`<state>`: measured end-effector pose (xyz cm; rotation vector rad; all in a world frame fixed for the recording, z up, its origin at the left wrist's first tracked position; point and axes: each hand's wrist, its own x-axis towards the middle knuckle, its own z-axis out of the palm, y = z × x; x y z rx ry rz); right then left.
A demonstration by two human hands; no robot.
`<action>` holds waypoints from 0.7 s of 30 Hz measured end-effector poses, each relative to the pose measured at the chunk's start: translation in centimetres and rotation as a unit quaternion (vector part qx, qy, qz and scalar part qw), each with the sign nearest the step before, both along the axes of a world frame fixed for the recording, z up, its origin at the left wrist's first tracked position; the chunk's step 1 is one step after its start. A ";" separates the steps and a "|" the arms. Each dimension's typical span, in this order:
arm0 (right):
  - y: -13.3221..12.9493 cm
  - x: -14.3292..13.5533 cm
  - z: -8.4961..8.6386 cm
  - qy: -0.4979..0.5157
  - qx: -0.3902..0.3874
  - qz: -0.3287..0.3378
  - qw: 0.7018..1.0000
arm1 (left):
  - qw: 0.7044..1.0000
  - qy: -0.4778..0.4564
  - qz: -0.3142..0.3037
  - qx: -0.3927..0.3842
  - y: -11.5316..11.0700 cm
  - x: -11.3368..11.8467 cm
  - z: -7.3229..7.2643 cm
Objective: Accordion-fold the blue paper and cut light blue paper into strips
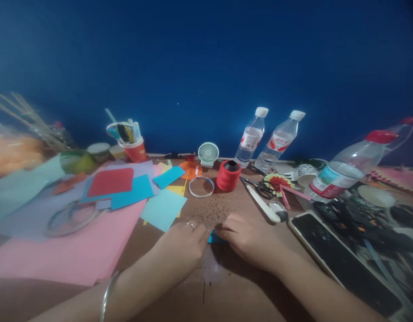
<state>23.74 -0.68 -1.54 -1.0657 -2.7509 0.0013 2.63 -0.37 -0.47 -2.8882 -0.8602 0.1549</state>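
Observation:
Between my two hands is a small piece of folded blue paper (215, 238), held low over the brown table. My left hand (183, 246), with a ring on one finger, has its fingers curled together at the paper's left end. From the other side, my right hand (248, 237) grips the right end with bent fingers. Most of the paper is hidden by the fingers, so its full shape cannot be made out. Many dark specks (215, 210) lie on the table just beyond my hands.
Coloured paper sheets (99, 250) spread across the left. A red thread spool (229, 175), a clear ring (201, 187) and a small fan (208, 154) stand ahead. Scissors (263, 188), water bottles (251, 138) and a phone (343, 259) are on the right.

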 end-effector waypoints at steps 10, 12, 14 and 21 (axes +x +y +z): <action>-0.2 -0.1 0.4 0.012 -0.029 -0.066 0.997 | 0.998 -0.012 0.054 -0.024 0.3 0.0 1.1; -0.3 -0.4 0.4 0.027 -0.039 -0.086 0.995 | 0.998 -0.021 0.057 -0.025 0.4 0.1 1.2; -0.4 -0.7 0.4 0.049 -0.050 -0.104 0.992 | 0.998 -0.025 0.059 -0.024 0.6 0.2 1.1; -0.4 -1.3 -0.7 0.105 -0.076 -0.100 0.987 | 0.997 -0.027 0.071 -0.032 0.5 0.4 0.7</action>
